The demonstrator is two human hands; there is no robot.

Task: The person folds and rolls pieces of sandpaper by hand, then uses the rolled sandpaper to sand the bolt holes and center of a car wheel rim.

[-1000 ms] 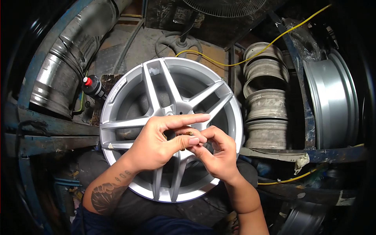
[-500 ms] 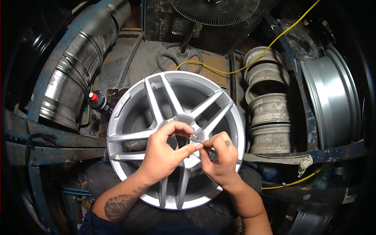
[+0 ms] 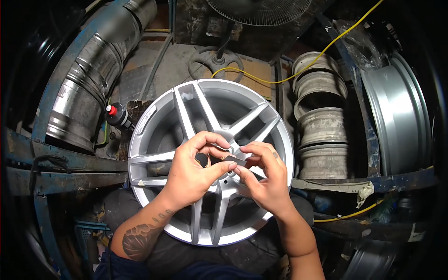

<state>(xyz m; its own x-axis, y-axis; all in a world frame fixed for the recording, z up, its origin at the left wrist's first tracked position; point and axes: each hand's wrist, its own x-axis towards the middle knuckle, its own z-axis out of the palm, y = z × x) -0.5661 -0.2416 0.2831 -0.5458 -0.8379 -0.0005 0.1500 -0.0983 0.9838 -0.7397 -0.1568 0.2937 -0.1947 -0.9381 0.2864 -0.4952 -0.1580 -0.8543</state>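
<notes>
A silver alloy wheel rim point(image 3: 212, 109) lies face up below my hands, its paired spokes spreading from the hub. Above the hub, my left hand point(image 3: 191, 168) is closed around a black piece with a round end point(image 3: 201, 159) and pinches a small dark grey flat strip point(image 3: 234, 162), which looks like sandpaper. From the other side, my right hand point(image 3: 266, 175) has its thumb and curled fingers at the strip's right end. Part of the black piece is hidden by the left fingers.
Worn rims point(image 3: 322, 126) are stacked in the right rack beside a large silver rim point(image 3: 396, 116). More metal rims point(image 3: 77, 107) fill the left rack. A red-capped dark bottle point(image 3: 117, 115) stands left of the wheel. Behind it are a pedestal fan point(image 3: 259, 11) and yellow cable point(image 3: 259, 80).
My right hand's fingers have gone from a tight pinch to a wider curl around the strip. More of the strip's flat face shows. The view has shifted slightly.
</notes>
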